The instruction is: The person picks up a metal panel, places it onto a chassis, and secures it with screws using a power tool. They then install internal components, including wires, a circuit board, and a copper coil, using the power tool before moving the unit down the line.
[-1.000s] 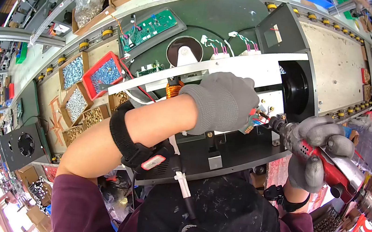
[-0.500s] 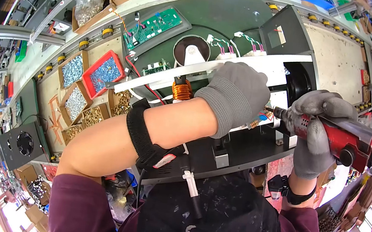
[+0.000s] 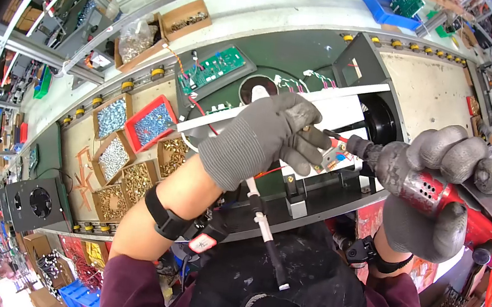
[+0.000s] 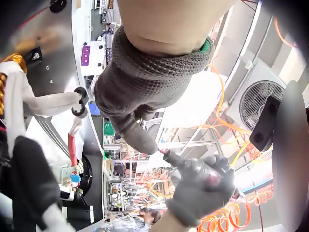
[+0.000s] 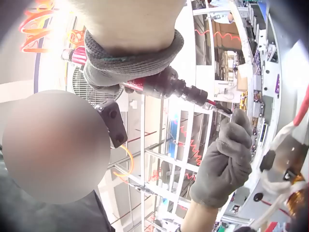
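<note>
In the head view the gloved right hand [image 3: 440, 185] grips a red power driver [image 3: 427, 193], its nose pointing left. The gloved left hand [image 3: 270, 135] has its fingers curled at the driver's bit, with a small brass-coloured piece [image 3: 306, 128] between them. From the right wrist, the left hand's [image 5: 227, 162] thumb and finger meet at the tip of the bit [image 5: 221, 108]. Below and behind both hands lies a black metal chassis [image 3: 332, 204] with a white panel [image 3: 342, 109], a black fan [image 3: 379, 120] and coloured wires. The hands partly cover the panel.
Left of the chassis stand a red tray of blue-grey screws [image 3: 151, 124] and several cardboard boxes of fasteners, one with brass pieces [image 3: 138, 180]. A green circuit board [image 3: 220, 65] lies behind. Black roller wheels [image 3: 157, 72] line the bench. A blue bin [image 3: 380, 6] stands at the back.
The left hand has drawn back left from the white panel and turned, showing its curled fingers. The driver has come up closer to the camera. The head view now takes in more of the far bench.
</note>
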Motion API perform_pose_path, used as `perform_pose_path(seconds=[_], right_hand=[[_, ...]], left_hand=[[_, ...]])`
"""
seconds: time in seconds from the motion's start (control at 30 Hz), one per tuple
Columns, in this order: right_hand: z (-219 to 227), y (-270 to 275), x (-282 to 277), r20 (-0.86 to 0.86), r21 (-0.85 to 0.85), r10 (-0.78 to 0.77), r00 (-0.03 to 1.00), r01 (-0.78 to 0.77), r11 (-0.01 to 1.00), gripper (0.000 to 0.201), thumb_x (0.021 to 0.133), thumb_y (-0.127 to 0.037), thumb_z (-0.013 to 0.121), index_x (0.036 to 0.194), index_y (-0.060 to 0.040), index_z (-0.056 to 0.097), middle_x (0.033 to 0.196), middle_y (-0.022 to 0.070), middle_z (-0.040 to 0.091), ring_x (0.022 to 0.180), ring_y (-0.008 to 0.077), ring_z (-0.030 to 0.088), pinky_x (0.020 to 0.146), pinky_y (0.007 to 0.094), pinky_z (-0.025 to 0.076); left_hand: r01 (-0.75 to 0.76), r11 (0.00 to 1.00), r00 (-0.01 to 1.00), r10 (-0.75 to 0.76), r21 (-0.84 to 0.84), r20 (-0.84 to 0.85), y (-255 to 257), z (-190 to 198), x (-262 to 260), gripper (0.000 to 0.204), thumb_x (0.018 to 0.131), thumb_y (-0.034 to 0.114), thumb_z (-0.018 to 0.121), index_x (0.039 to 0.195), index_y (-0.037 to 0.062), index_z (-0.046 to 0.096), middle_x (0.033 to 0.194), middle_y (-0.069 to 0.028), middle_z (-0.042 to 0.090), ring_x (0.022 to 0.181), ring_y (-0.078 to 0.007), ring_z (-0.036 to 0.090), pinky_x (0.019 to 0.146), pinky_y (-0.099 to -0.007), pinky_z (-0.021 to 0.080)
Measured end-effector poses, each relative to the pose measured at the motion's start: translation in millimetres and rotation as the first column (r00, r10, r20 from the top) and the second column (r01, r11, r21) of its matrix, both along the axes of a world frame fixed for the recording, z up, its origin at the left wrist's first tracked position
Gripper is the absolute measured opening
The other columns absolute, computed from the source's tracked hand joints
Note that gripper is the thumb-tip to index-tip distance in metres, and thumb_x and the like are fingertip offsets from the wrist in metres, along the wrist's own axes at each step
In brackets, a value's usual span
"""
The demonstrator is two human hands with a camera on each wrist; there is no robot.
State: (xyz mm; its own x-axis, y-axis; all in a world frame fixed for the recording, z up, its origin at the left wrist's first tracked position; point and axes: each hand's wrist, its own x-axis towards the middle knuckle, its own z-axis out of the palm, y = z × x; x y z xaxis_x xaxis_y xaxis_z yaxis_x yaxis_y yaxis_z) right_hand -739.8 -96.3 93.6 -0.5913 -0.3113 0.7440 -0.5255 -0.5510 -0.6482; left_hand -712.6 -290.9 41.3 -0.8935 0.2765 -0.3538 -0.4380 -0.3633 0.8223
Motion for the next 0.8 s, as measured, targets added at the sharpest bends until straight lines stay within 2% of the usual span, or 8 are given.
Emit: perform_pose_path(seconds=[0.1,0.17,0.37,0.43,0.57,0.63,0.7,0.8], right_hand=[[2.9,-13.8,5.8,-0.097,-0.005,0.067,0.993,-0.068,0.998,0.038,0.082,-0.018,0.057,0.116,-0.0065,0.045,0.082,0.0066,0.038,0.071,0.0194,0.039,0.052,0.0291,0.04],[3.0,-24.2,16.6,-0.076,-0.049,0.05,0.996,-0.053,0.997,0.036,0.082,-0.018,0.058,0.114,-0.0074,0.045,0.081,0.0066,0.039,0.07,0.0187,0.038,0.053,0.0293,0.039],[5.6,-34.4,28.7,-0.15,-0.055,0.092,0.984,-0.101,0.993,0.037,0.077,-0.015,0.058,0.109,-0.0043,0.044,0.078,0.0084,0.041,0.063,0.0177,0.038,0.051,0.0281,0.035],[4.9,-37.2,37.5,-0.145,-0.043,-0.05,0.988,0.044,0.998,0.036,0.076,-0.013,0.056,0.109,-0.0031,0.044,0.075,0.0095,0.041,0.06,0.0172,0.038,0.049,0.0283,0.035],[6.5,-31.6,23.2,-0.374,0.009,0.047,0.926,-0.047,0.999,0.035,0.076,-0.012,0.055,0.107,-0.002,0.043,0.075,0.0102,0.043,0.061,0.0183,0.043,0.047,0.0279,0.037],[6.6,-26.9,30.9,-0.327,0.032,0.013,0.945,-0.003,0.999,0.034,0.076,-0.013,0.057,0.105,-0.0033,0.043,0.076,0.0096,0.044,0.062,0.0187,0.044,0.046,0.0281,0.038],[7.4,-23.5,32.4,-0.283,0.055,-0.024,0.959,0.041,0.998,0.033,0.076,-0.014,0.058,0.104,-0.0046,0.043,0.077,0.0091,0.044,0.062,0.0191,0.046,0.045,0.0283,0.039],[10.1,-16.5,27.4,-0.276,0.08,-0.002,0.961,0.026,0.996,0.03,0.076,-0.015,0.061,0.099,-0.0076,0.042,0.078,0.008,0.045,0.062,0.019,0.047,0.044,0.0275,0.039]], left_hand=[[-0.002,1.0,0.998,0.002,0.007,0.061,-2.6,-1.1,15.5,0.04,0.093,0.034,0.05,0.11,-0.0017,0.046,0.085,-0.016,0.061,0.066,-0.0192,0.065,0.053,-0.0274,0.055],[-0.071,0.991,0.997,0.066,0.116,0.045,-2.1,2.4,29.3,0.034,0.094,0.031,0.049,0.105,-0.0008,0.047,0.083,-0.0143,0.06,0.066,-0.0198,0.065,0.051,-0.0277,0.054],[-0.161,0.981,0.983,0.15,0.104,0.104,-0.5,6.6,44.5,0.03,0.095,0.031,0.045,0.101,0.0012,0.049,0.083,-0.0141,0.061,0.062,-0.0197,0.063,0.048,-0.027,0.052],[-0.162,0.982,0.979,0.148,0.098,0.138,2.0,7.0,44.5,0.03,0.095,0.031,0.044,0.1,0.0014,0.05,0.082,-0.0139,0.061,0.061,-0.0193,0.063,0.048,-0.0266,0.052],[-0.17,0.983,0.972,0.157,0.064,0.173,8.3,10.9,45.5,0.033,0.095,0.034,0.043,0.095,0.0024,0.051,0.074,-0.0123,0.061,0.054,-0.0173,0.058,0.041,-0.0256,0.045],[-0.187,0.981,0.97,0.177,0.044,0.166,12.1,11.8,45.0,0.035,0.095,0.036,0.043,0.094,0.0023,0.051,0.072,-0.0115,0.06,0.051,-0.0158,0.056,0.038,-0.0249,0.042],[-0.165,0.984,0.938,0.137,0.062,0.32,14.8,8.4,38.4,0.042,0.095,0.042,0.042,0.093,0.0011,0.051,0.069,-0.0092,0.057,0.046,-0.0131,0.049,0.036,-0.0236,0.035],[-0.111,0.987,0.898,0.052,0.112,0.438,18.7,17.3,33.4,0.05,0.094,0.05,0.04,0.088,0.001,0.051,0.061,-0.0065,0.052,0.045,-0.0115,0.045,0.037,-0.0227,0.033]])
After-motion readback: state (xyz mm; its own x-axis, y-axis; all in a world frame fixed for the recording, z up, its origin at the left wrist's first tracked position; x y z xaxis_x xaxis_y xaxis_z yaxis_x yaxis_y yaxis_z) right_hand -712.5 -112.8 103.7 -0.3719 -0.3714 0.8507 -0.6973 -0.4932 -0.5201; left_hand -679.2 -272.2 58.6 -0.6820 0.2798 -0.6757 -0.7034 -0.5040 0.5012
